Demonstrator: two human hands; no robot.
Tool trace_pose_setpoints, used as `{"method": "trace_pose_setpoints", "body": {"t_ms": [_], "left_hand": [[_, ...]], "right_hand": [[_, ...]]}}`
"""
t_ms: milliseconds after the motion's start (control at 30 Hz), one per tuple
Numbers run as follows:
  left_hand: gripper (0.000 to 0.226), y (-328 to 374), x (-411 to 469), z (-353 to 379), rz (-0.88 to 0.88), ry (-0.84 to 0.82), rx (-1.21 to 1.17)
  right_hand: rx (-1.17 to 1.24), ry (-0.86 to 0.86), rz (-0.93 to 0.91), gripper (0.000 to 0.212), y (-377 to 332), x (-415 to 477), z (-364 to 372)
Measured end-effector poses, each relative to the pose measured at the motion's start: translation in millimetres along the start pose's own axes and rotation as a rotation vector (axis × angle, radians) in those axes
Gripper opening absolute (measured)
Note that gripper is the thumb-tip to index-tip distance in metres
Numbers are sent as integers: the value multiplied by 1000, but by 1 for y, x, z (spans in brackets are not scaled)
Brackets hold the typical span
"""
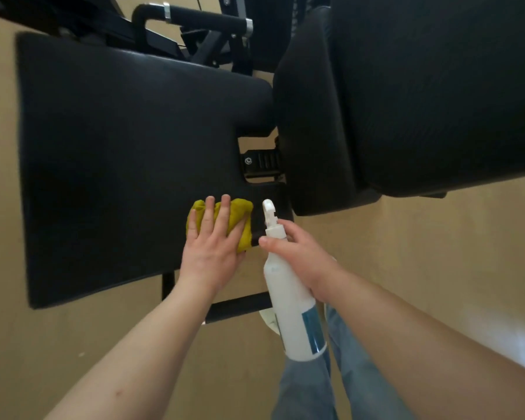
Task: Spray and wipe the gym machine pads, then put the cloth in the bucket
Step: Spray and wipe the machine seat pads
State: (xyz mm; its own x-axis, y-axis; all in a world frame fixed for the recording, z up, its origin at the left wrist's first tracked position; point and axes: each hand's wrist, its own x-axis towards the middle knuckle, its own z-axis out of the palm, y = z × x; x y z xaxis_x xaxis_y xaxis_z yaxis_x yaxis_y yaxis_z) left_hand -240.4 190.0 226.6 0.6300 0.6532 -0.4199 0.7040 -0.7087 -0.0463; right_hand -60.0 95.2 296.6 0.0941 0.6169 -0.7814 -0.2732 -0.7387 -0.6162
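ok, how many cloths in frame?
1: the crumpled yellow cloth, pressed under the left hand on the flat black upholstered pad, near its right edge. No bucket in view, so others may be hidden.

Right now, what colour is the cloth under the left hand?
Mustard yellow; the cloth shows best in the head view.

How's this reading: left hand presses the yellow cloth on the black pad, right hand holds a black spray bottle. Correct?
No: the head view shows the spray bottle in the right hand is white, not black. The left hand presses the yellow cloth on the black pad.
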Motion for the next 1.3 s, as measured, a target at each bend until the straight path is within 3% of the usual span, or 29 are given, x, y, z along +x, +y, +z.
{"method": "trace_pose_setpoints", "body": {"t_ms": [167,333,533,633,833,933,1167,1300], "left_hand": [[76,-40,-1,-27,-323,-30,27],[74,-25,67,-46,-455,45,-85],[69,1,130,-49,-170,46,-17],[62,17,103,-38,-33,76,-36],[80,24,29,-10,99,-63,-68],[80,-13,6,-13,-11,-8,-56],[74,-129,30,-61,-523,66,-20],[74,-119,35,-63,-590,67,-69]], "right_hand": [[25,31,-3,29,-9,3,12],[20,13,16,26,-17,17,4],[39,60,8,29,-29,14,-15],[38,48,-10,25,-36,10,-16],[-25,-21,-50,26,-39,0,1],[-63,-89,-34,26,-34,0,14],[-148,-142,-26,28,-35,14,53],[-180,-152,-40,33,-43,19,65]]}}
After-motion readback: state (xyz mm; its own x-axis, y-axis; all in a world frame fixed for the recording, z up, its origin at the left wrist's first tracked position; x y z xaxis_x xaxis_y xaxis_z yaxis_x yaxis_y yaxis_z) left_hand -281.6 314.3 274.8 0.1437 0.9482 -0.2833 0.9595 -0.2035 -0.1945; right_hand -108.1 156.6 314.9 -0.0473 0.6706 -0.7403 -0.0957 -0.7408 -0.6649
